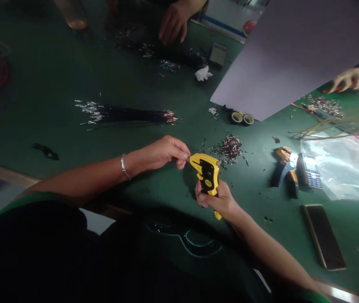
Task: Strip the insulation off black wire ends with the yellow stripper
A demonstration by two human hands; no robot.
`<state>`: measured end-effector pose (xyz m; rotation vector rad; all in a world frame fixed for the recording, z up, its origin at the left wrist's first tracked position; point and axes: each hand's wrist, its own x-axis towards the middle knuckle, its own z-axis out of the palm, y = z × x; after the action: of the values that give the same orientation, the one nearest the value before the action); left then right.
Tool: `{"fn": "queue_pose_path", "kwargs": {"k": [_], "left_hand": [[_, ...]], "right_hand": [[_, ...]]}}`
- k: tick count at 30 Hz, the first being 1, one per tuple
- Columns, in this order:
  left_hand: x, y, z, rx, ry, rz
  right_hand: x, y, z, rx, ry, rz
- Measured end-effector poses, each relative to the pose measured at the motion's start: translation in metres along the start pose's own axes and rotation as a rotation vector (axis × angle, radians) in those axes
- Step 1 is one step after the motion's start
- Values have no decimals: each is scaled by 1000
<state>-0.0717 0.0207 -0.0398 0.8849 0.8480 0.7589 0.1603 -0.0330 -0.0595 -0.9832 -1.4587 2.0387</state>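
My right hand [215,200] is wrapped round the handles of a yellow and black wire stripper [209,179], which stands upright with its jaws toward my left hand. The fingers of my left hand [175,152] are pinched together right at those jaws; what they hold is too small to make out. Beyond my left hand lies a bundle of black wires [132,115], with silvery terminals at the left end and bare copper at the right. Just past the stripper is a heap of small dark and coppery offcuts [230,147].
At right lie another wire stripper [285,166], a keypad phone [310,170], a plastic bag [349,168] and a smartphone [324,237]. Tape rolls [242,118] sit beside a large pale board [293,54]. Other people's hands [175,21] work across the green table [56,130].
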Motion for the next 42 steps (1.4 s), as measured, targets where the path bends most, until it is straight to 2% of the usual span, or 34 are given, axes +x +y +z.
{"fn": "queue_pose_path", "kwargs": {"k": [6, 14, 19, 34, 42], "left_hand": [[2, -5, -3, -19, 4, -2], [-1, -6, -3, -46, 68, -8], [0, -9, -4, -55, 58, -2], [-1, -12, 0, 0, 93, 110], [-2, -9, 0, 4, 103, 122]], "right_hand": [[2, 0, 1, 69, -14, 13], [5, -7, 3, 32, -20, 63], [4, -10, 2, 12, -18, 75], [5, 1, 2, 254, -22, 35], [5, 6, 0, 212, -5, 52]]}}
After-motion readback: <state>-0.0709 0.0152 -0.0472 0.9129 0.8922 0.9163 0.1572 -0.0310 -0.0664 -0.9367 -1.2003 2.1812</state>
